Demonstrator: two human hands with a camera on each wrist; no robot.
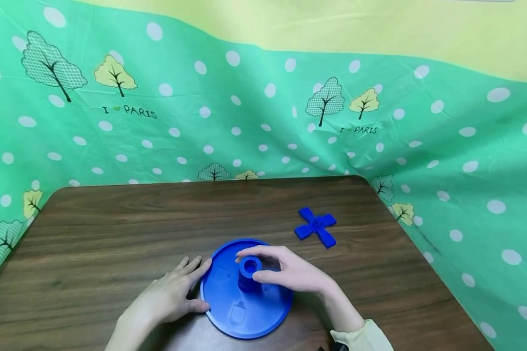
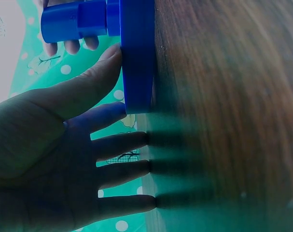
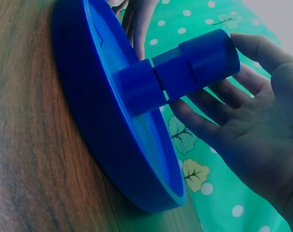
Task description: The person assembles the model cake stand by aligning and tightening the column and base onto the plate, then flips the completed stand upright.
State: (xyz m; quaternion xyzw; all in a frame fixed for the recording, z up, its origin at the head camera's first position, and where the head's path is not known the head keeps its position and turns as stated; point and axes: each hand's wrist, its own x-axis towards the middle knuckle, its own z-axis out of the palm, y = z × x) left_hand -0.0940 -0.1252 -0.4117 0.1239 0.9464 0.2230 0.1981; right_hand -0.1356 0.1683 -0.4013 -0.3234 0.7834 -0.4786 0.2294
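Note:
A round blue disc (image 1: 263,317) with a raised rim lies on the wooden table. Upright at its middle stands a short blue post (image 3: 139,89). My right hand (image 1: 300,273) holds a blue stepped cylinder (image 3: 202,63) between thumb and fingers, over the post's top end. A thin gap shows between post and cylinder in the right wrist view. At the disc's left side, my left hand (image 1: 169,295) rests with thumb and index finger against the rim, fingers straight and spread. Its other fingertips (image 2: 144,166) reach down to the tabletop.
A blue cross-shaped piece (image 1: 317,225) with four flat arms lies on the table beyond the disc, to the right. Behind the table (image 1: 136,219) and along its sides hangs a green cloth (image 1: 254,107) with white dots and printed trees.

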